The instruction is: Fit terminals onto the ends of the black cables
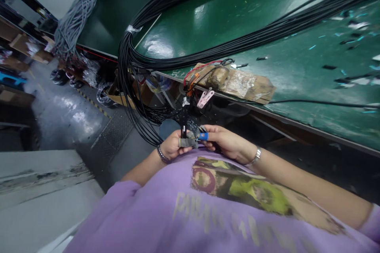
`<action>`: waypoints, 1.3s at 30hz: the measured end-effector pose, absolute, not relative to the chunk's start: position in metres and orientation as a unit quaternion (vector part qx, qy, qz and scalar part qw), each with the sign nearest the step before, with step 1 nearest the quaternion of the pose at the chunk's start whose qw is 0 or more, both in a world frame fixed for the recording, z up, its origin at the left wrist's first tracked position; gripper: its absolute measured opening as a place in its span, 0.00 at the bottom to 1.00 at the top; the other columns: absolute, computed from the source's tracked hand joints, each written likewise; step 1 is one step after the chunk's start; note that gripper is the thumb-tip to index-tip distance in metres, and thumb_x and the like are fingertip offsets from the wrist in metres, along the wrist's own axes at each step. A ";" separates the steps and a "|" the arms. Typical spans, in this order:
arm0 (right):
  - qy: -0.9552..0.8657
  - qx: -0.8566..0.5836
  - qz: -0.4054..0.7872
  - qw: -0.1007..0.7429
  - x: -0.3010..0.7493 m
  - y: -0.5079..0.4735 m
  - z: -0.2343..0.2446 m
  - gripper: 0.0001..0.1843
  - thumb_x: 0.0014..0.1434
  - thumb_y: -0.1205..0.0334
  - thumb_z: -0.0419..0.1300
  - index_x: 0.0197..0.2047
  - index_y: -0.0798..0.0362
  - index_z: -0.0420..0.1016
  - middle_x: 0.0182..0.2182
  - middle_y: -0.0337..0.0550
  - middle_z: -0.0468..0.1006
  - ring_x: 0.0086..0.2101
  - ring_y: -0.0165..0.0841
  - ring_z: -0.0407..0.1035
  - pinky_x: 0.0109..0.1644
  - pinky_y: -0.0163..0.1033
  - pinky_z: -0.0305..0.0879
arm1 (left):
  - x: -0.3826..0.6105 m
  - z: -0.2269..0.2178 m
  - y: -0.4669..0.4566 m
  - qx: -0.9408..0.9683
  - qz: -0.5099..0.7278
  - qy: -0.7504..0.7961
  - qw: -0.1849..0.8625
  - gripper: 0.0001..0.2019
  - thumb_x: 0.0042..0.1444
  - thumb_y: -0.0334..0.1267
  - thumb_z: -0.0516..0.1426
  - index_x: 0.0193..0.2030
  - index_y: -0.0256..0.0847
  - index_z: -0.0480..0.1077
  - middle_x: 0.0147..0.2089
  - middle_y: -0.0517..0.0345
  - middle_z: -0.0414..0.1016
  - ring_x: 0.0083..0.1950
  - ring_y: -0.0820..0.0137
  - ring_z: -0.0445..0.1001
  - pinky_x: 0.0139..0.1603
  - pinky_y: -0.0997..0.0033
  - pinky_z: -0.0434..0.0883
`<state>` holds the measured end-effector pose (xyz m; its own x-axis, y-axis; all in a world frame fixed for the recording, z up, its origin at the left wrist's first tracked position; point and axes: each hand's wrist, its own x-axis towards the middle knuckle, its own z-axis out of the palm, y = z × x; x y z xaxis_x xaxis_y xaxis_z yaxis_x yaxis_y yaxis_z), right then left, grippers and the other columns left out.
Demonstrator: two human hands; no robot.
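My left hand (173, 145) is closed at my waist, with grey covering on its fingertips, pinching the end of a black cable (183, 120) that rises toward the table edge. Close beside it, my right hand (227, 141) is closed too, a blue wrap (203, 136) around one fingertip. Its fingertips meet those of my left hand, where thin wire ends seem to show. What the right fingers grip is too small and blurred to make out. Just above the hands, a pink clothes-peg-like clip (205, 98) hangs at the table edge.
A large bundle of black cables (184, 62) lies across the green table (231, 19) and droops over its edge. A wooden block (246, 85) wrapped in clear tape sits at that edge. Scraps (329, 67) litter the right side. Grey cables (74, 19) hang at the left.
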<state>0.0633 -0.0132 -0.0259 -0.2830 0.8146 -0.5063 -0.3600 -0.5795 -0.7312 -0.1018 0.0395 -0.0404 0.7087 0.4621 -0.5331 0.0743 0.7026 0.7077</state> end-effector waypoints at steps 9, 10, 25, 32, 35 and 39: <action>-0.278 -0.516 0.680 0.440 0.061 -0.014 -0.030 0.21 0.40 0.47 0.67 0.24 0.51 0.61 0.15 0.28 0.59 0.17 0.22 0.50 0.20 0.31 0.47 | -0.099 -0.043 0.040 0.383 0.135 0.373 0.834 0.24 0.32 0.51 0.68 0.26 0.36 0.64 0.12 0.68 0.60 0.11 0.83 0.51 0.12 0.81 0.45; -0.305 -0.532 0.647 0.453 0.061 -0.014 -0.031 0.21 0.41 0.46 0.66 0.24 0.51 0.62 0.15 0.29 0.60 0.17 0.23 0.51 0.21 0.32 0.49 | -0.098 -0.043 0.039 0.402 0.148 0.387 0.817 0.23 0.33 0.51 0.68 0.26 0.37 0.64 0.14 0.67 0.62 0.11 0.83 0.52 0.12 0.81 0.45; -0.709 -0.482 0.348 0.380 0.070 -0.022 -0.023 0.03 0.50 0.68 0.54 0.29 0.52 0.69 0.28 0.43 0.75 0.29 0.33 0.67 0.36 0.37 0.64 | -0.085 -0.029 0.038 0.526 0.222 0.460 0.680 0.21 0.43 0.54 0.62 0.24 0.38 0.62 0.16 0.69 0.62 0.11 0.84 0.54 0.12 0.81 0.49; -0.451 -0.579 0.452 0.506 0.076 -0.013 -0.020 0.17 0.48 0.45 0.64 0.28 0.51 0.68 0.23 0.38 0.72 0.25 0.31 0.64 0.30 0.37 0.65 | -0.090 -0.026 0.037 0.538 0.182 0.425 0.705 0.24 0.40 0.56 0.63 0.21 0.37 0.61 0.16 0.67 0.62 0.12 0.85 0.52 0.13 0.80 0.48; -0.439 -0.550 0.516 0.488 0.072 -0.007 -0.022 0.22 0.40 0.43 0.68 0.27 0.51 0.68 0.23 0.36 0.71 0.25 0.30 0.64 0.30 0.37 0.66 | -0.091 -0.027 0.036 0.537 0.167 0.411 0.718 0.24 0.40 0.57 0.63 0.21 0.37 0.61 0.16 0.68 0.62 0.12 0.85 0.52 0.13 0.80 0.48; -0.401 -0.529 0.592 0.456 0.065 -0.002 -0.036 0.24 0.40 0.41 0.67 0.26 0.53 0.67 0.21 0.34 0.68 0.23 0.27 0.62 0.29 0.36 0.64 | -0.093 -0.025 0.036 0.540 0.148 0.396 0.728 0.26 0.38 0.59 0.64 0.21 0.37 0.61 0.16 0.67 0.63 0.11 0.85 0.52 0.12 0.80 0.47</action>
<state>0.0655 -0.0025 -0.0362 -0.0236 0.9650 -0.2611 -0.1158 -0.2620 -0.9581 -0.0928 0.0361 -0.0254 0.6430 0.6426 -0.4166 0.2122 0.3732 0.9032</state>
